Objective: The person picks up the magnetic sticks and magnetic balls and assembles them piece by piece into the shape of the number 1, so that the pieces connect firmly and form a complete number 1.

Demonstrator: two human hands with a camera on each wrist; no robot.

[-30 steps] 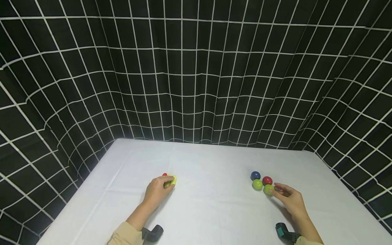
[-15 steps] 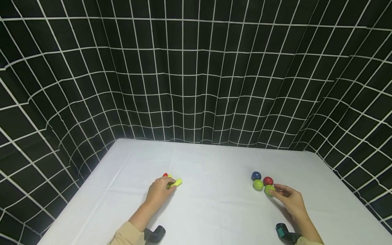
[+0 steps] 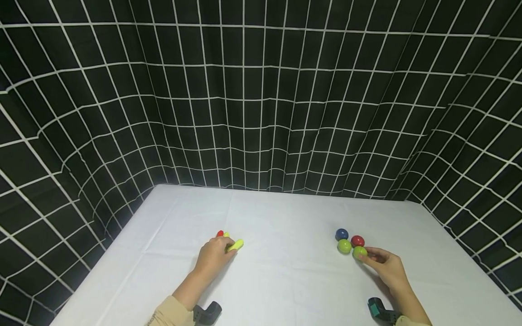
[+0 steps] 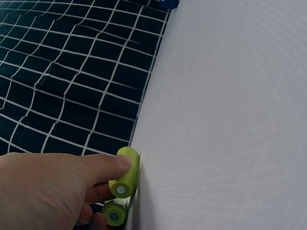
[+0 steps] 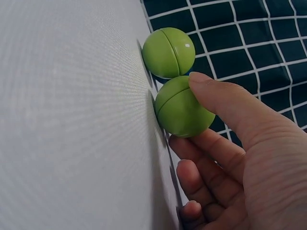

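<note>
Head view: the left hand (image 3: 212, 255) conceals the near ends of the front yellow cylinder (image 3: 237, 245), rear yellow cylinder (image 3: 226, 234) and red piece (image 3: 220, 233). The bottom edge crops the left sleeve (image 3: 174, 311); its marking (image 3: 151, 319) is illegibly small. Left wrist view: the top edge crops the blue ball (image 4: 169, 4). Right wrist view: the right hand (image 5: 254, 153), cropped at right, partly covers the near green ball (image 5: 183, 112).

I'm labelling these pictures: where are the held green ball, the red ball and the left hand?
Held green ball (image 5: 183, 111): right wrist view, below its seam.
Red ball (image 3: 357, 241): head view, visible middle.
Left hand (image 3: 213, 256): head view, its back.
</note>
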